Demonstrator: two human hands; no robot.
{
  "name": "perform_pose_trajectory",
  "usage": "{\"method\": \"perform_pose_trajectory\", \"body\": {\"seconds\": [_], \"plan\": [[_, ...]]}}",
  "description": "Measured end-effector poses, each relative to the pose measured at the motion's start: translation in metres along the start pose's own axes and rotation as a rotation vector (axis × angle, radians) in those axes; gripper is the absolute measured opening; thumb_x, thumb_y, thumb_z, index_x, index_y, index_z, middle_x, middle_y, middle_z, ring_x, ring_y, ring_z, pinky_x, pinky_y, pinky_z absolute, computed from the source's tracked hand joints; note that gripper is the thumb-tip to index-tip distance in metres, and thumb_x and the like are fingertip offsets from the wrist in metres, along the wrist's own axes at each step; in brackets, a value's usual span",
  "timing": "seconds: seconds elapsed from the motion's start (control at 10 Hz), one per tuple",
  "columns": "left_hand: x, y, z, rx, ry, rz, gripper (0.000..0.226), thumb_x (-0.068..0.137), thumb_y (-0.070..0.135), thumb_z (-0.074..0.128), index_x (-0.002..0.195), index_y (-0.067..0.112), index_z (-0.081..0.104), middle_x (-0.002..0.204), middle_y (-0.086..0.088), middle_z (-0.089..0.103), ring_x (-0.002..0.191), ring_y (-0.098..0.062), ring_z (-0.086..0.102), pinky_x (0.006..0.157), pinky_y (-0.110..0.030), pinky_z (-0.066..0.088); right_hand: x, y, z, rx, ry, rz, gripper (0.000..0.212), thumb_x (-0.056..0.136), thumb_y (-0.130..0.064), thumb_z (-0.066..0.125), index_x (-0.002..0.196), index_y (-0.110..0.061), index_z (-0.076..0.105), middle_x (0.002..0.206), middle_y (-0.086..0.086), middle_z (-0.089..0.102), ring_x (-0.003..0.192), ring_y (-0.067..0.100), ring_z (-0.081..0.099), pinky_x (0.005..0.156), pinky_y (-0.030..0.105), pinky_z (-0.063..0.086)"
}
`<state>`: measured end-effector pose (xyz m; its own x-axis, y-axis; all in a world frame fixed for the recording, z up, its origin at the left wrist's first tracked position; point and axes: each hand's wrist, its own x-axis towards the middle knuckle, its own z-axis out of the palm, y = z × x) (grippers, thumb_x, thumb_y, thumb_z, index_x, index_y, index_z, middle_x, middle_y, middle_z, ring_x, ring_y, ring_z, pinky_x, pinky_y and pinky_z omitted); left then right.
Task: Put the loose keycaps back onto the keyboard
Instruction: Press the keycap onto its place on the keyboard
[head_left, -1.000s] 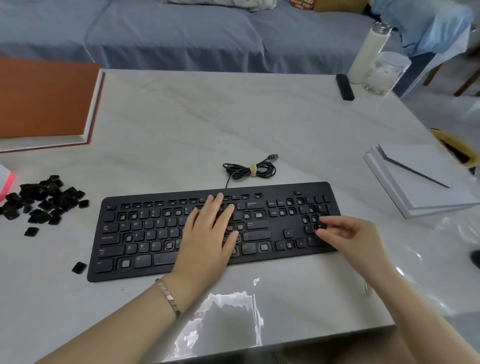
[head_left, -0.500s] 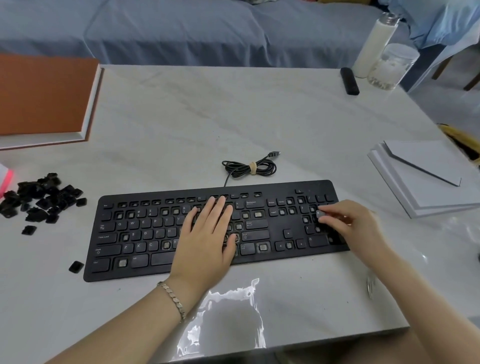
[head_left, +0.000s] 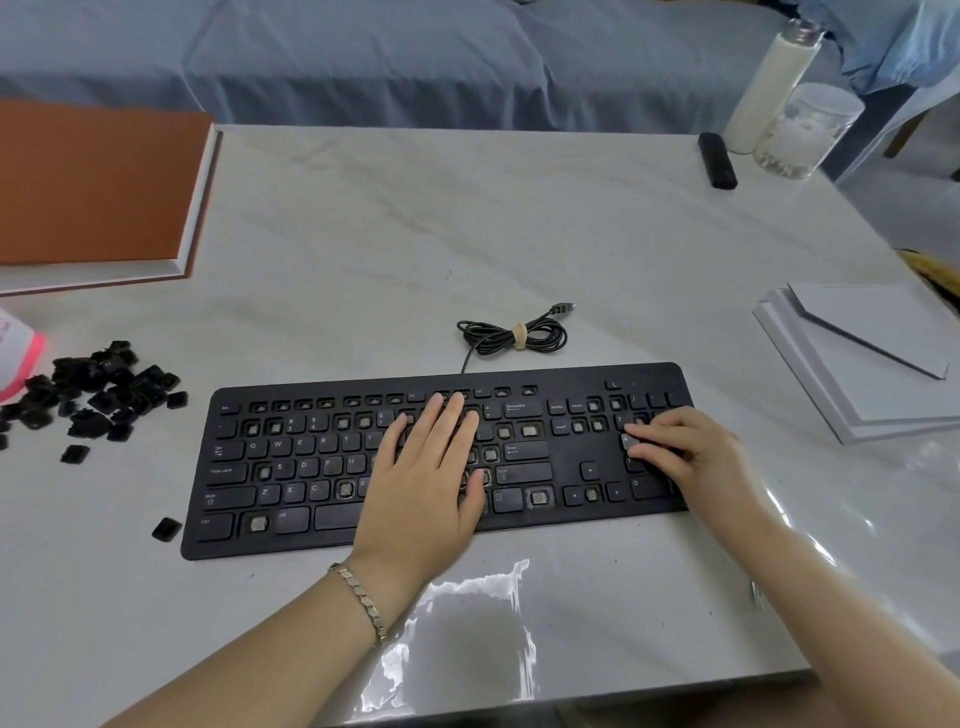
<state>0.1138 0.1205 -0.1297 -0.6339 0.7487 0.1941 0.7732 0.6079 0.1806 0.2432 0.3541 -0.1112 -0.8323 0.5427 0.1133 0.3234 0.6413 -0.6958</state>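
**Marble desk (head_left: 467, 234), keyboard (head_left: 322, 470) with gaps**

Pale stone carried the black keyboard near the front edge, many of its sockets bare. The left hand (head_left: 423, 483) lay flat on the middle keys, fingers straight and close together. The right hand (head_left: 691, 457) curled over the number pad, thumb and forefinger pinching 1 keycap (head_left: 627, 441) against it. The loose keycaps (head_left: 98, 389) sat heaped well to the left, and 1 stray keycap (head_left: 166, 529) lay just beside the keyboard's front left corner.

A pale marble table (head_left: 415, 234) carries a black keyboard (head_left: 566, 470) near its front edge, with a coiled cable (head_left: 511, 338) just behind it. Heaped keycaps (head_left: 93, 389) lie to the left and an orange book (head_left: 93, 182) far left. A bottle (head_left: 769, 88) and jar (head_left: 808, 130) stand at the far right corner, and white boxes (head_left: 857, 358) sit at right.
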Motion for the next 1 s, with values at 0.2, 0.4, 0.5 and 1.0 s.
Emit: {"method": "perform_pose_trajectory", "body": {"seconds": [0.2, 0.4, 0.5, 1.0], "plan": [[0.001, 0.000, 0.000, 0.001, 0.001, 0.001, 0.052, 0.089, 0.033, 0.035, 0.129, 0.008, 0.056, 0.139, -0.009, 0.050, 0.132, -0.025, 0.044, 0.106, -0.043, 0.026, -0.002, 0.001, 0.003, -0.065, 0.019, -0.035, 0.017, 0.080, -0.009, 0.068, 0.096, -0.011, 0.074, 0.083, -0.010, 0.057, 0.083, 0.003, 0.052, 0.074, 0.003, 0.035], [0.001, 0.000, -0.001, 0.004, -0.010, 0.002, 0.052, 0.089, 0.033, 0.035, 0.130, 0.008, 0.055, 0.140, -0.010, 0.049, 0.132, -0.025, 0.043, 0.107, -0.043, 0.025, -0.015, 0.001, 0.019, -0.401, 0.258, -0.277, 0.021, 0.085, -0.018, 0.057, 0.092, -0.007, 0.074, 0.084, 0.008, 0.061, 0.076, 0.018, 0.045, 0.065, 0.026, 0.043], [0.001, 0.000, 0.000, 0.001, -0.018, -0.003, 0.052, 0.090, 0.033, 0.035, 0.131, 0.008, 0.054, 0.141, -0.009, 0.048, 0.133, -0.024, 0.042, 0.108, -0.043, 0.025, -0.022, 0.003, 0.025, -0.471, 0.289, -0.240, 0.023, 0.083, -0.016, 0.059, 0.100, -0.008, 0.072, 0.100, 0.013, 0.061, 0.086, 0.025, 0.049, 0.070, 0.040, 0.049], [0.000, 0.000, -0.001, -0.005, -0.018, -0.008, 0.052, 0.089, 0.033, 0.034, 0.130, 0.008, 0.055, 0.141, -0.009, 0.048, 0.133, -0.024, 0.042, 0.108, -0.043, 0.025, -0.011, 0.002, 0.016, -0.103, 0.205, -0.045, 0.019, 0.080, -0.009, 0.069, 0.096, -0.019, 0.074, 0.092, -0.011, 0.055, 0.083, 0.006, 0.042, 0.082, 0.001, 0.028]]}}
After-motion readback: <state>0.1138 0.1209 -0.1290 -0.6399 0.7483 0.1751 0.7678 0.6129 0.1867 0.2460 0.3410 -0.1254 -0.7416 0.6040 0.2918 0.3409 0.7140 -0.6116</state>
